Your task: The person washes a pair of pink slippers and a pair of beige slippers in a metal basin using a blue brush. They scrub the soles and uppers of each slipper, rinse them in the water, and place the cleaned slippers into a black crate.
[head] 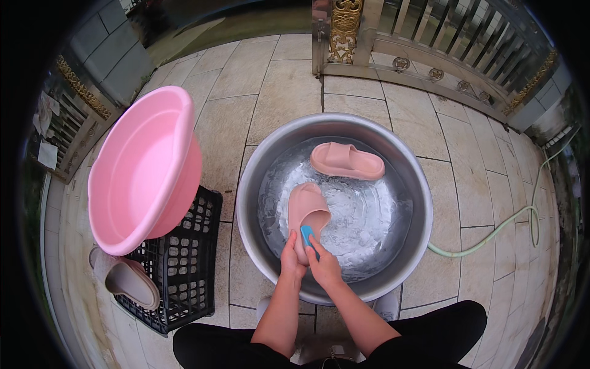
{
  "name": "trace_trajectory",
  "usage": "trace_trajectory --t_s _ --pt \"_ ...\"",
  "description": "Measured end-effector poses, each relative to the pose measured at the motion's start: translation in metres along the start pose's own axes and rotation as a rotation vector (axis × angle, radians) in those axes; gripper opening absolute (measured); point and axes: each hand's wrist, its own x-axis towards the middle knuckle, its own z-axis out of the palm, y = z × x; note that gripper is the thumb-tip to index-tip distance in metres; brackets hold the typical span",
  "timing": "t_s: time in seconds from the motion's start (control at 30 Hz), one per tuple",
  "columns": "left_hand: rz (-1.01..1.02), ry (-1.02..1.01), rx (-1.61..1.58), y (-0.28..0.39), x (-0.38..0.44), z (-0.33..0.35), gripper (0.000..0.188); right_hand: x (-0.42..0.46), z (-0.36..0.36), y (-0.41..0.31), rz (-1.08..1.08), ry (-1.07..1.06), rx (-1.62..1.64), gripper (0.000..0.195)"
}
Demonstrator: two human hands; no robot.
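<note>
A large round metal basin [335,119] with water in it stands on the tiles before me. My left hand [292,256] holds a pink slide sandal [305,203] by its heel end, over the near left part of the basin. In my right hand [325,265] is a blue brush [308,234], its body lying against the sandal's footbed; its bristles are hidden. The matching pink slide sandal [367,163] lies in the water near the far rim, strap side up.
At the left a pink plastic tub [143,166] leans tilted on a black plastic crate [191,258], with greyish slippers [133,285] beside it. A green hose [479,246] runs along the tiles at right. Metal gates [415,76] stand beyond.
</note>
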Motion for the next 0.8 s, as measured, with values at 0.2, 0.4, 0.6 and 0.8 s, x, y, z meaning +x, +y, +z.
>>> trace_trajectory --t_s 0.2,0.4,0.6,0.8 --pt "0.137 0.086 0.302 -0.023 -0.007 0.01 0.041 0.045 -0.018 0.038 0.071 -0.046 0.147 0.041" --pt "0.3 0.114 0.432 -0.007 -0.005 0.009 0.047 0.043 -0.027 0.151 0.043 0.189 0.098 0.041" --pt "0.246 0.133 0.482 -0.002 -0.007 0.009 0.046 0.068 -0.033 0.104 0.391 0.129 0.937 0.042" --pt "0.215 0.089 0.547 -0.005 -0.003 -0.009 0.045 0.024 -0.025 0.012 -0.318 0.093 -0.162 0.045"
